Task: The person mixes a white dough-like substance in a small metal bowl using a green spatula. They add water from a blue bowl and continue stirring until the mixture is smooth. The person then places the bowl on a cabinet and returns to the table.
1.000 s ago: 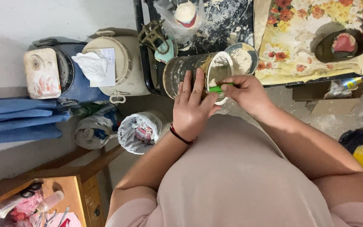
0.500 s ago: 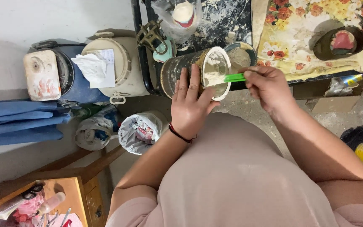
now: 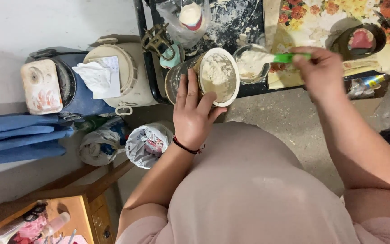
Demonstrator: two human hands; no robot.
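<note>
My left hand point(image 3: 195, 113) grips a tilted round container point(image 3: 213, 76) whose open mouth shows pale powder inside. My right hand point(image 3: 323, 70) holds a green-handled spoon point(image 3: 285, 58) loaded with white powder, its tip over a small glass bowl point(image 3: 251, 63) of white powder on the dark table edge. A dark bracelet sits on my left wrist. The container is held just off the table, in front of my body.
On the table stand a plastic bag with a white lump point(image 3: 189, 16), a flowered cloth point(image 3: 326, 22) and a dark dish point(image 3: 362, 39). Below on the floor are a cream bucket point(image 3: 113, 77), a blue can point(image 3: 68, 86), lined bins point(image 3: 147, 142) and folded blue cloth point(image 3: 19, 138).
My right hand has drawn the green spoon out of the held container and carried it right, over the small glass bowl. My left hand keeps its hold on the container.
</note>
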